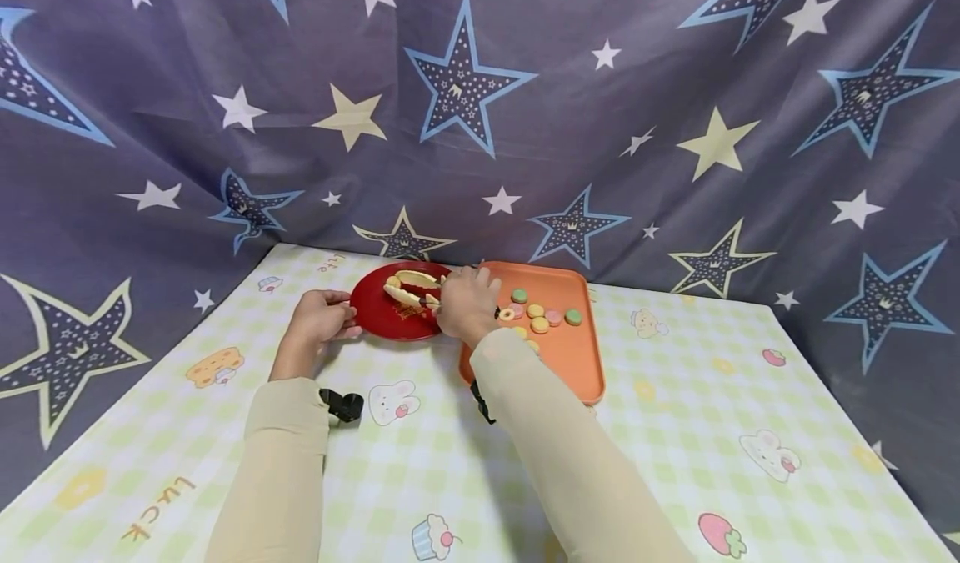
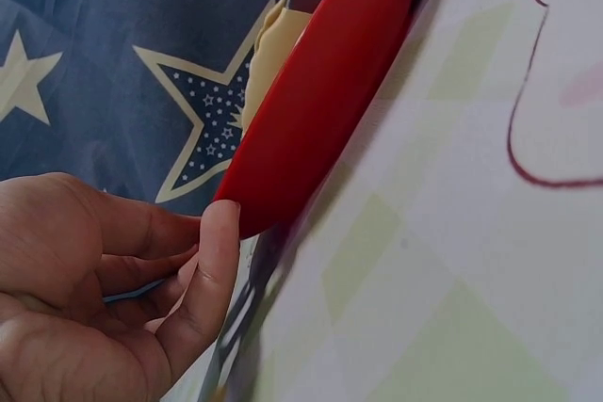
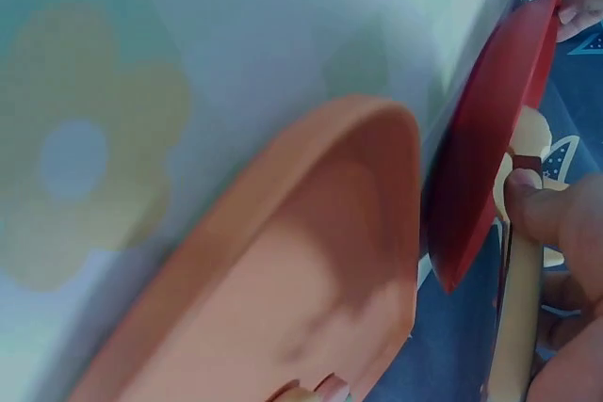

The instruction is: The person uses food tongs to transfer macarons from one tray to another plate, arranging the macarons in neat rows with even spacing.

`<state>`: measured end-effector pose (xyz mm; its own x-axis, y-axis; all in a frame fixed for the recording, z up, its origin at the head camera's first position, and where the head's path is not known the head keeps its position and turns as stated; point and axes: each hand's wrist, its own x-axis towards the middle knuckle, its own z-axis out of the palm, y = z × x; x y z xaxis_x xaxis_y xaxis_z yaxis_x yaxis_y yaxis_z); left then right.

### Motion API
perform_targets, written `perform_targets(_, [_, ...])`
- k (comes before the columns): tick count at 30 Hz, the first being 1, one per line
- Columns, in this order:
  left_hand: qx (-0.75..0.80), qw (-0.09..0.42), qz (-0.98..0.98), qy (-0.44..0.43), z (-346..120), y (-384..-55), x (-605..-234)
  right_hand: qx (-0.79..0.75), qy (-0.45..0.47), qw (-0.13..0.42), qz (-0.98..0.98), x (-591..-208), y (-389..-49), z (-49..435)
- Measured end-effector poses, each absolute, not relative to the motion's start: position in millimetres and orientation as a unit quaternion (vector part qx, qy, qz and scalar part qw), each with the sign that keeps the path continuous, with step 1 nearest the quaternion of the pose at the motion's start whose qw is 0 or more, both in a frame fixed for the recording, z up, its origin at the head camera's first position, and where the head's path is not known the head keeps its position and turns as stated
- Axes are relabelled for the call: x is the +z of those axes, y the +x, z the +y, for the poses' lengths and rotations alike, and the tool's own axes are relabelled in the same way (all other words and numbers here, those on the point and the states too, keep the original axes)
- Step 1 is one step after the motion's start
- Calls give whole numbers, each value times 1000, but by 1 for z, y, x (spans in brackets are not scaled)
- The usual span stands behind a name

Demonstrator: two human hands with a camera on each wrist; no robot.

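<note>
Left hand pinches the near rim of the red plate between thumb and fingers. Right hand grips the tongs — their cream ends spread over the plate, just left of that hand. Orange tray sits right of and partly under the right hand — pink, green and yellow cookies lie on it.

Both arms outstretched, fingers bent
</note>
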<state>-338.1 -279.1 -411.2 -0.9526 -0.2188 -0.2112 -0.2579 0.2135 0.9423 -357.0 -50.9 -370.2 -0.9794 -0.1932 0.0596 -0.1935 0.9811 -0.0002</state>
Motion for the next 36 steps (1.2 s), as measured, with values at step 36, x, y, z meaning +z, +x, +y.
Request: perform_targets(36, [611, 19, 778, -149, -277, -336, -410, 21, 173, 64, -983, -338, -328, 18])
